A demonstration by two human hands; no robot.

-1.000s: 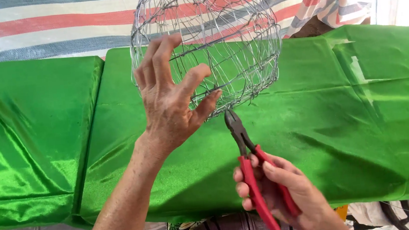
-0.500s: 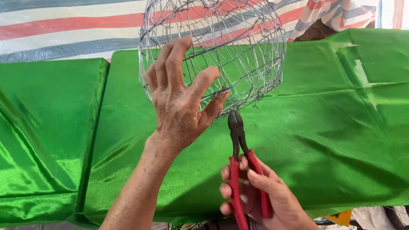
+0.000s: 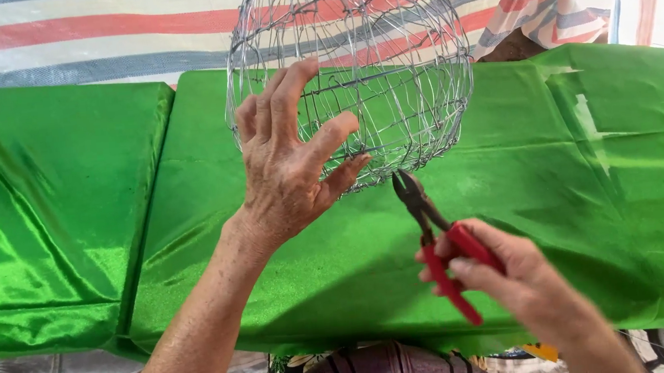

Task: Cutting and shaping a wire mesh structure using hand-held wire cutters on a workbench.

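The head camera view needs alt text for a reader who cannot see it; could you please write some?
A person's left hand steadies a rounded wire cage held above a shiny green cloth, while the right hand holds red-handled pliers with their tip just under the cage's lower edge. A striped tarp hangs behind.

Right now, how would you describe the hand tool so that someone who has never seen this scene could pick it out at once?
Start at the shiny green cloth that covers the tables, then find the round wire cage held up over it by the left hand. Just below the cage's lower edge, the right hand grips the pliers. They are the only thing with red handles and dark pointed jaws.
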